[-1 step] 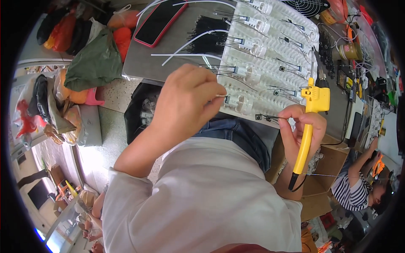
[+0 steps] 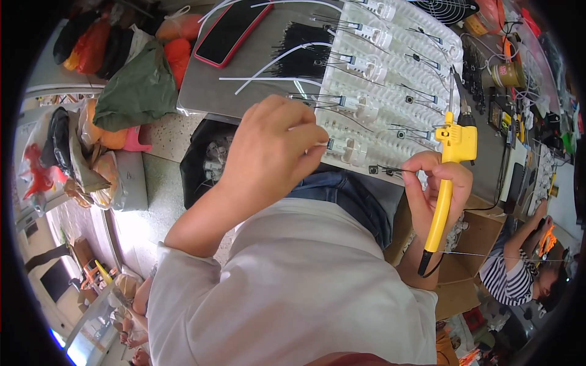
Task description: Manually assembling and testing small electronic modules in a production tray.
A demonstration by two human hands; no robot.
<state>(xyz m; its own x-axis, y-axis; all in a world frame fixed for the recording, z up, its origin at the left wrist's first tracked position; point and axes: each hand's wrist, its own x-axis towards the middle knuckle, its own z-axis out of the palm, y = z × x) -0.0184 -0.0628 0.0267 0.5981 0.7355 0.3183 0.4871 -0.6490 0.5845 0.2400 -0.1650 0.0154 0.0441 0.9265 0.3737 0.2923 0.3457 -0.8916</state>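
Observation:
My left hand [image 2: 271, 143] is closed in a pinch at the near left corner of a white ribbed tray [image 2: 390, 88]. Its fingertips meet beside a small blue-and-white part [image 2: 331, 144] in the tray; whatever they pinch is hidden. At the tray's near right edge, my right hand [image 2: 420, 186] is closed. Thumb and forefinger pinch thin black wires [image 2: 394, 170] that end in a small black square component [image 2: 373, 169]. The same hand carries a yellow soldering iron [image 2: 437, 213], its metal tip pointing away over the tray. Several similar wired components lie in rows along the tray.
A red-cased phone [image 2: 229, 36], a bundle of black wires [image 2: 298, 49] and white tubes [image 2: 268, 79] lie left of the tray. A fan grille [image 2: 442, 9] stands at the far right. An open cardboard box [image 2: 473, 244] sits below right, near a person in a striped shirt [image 2: 510, 274].
My left fingertips have shifted very slightly at the tray's corner. The right hand, soldering iron and wires look the same.

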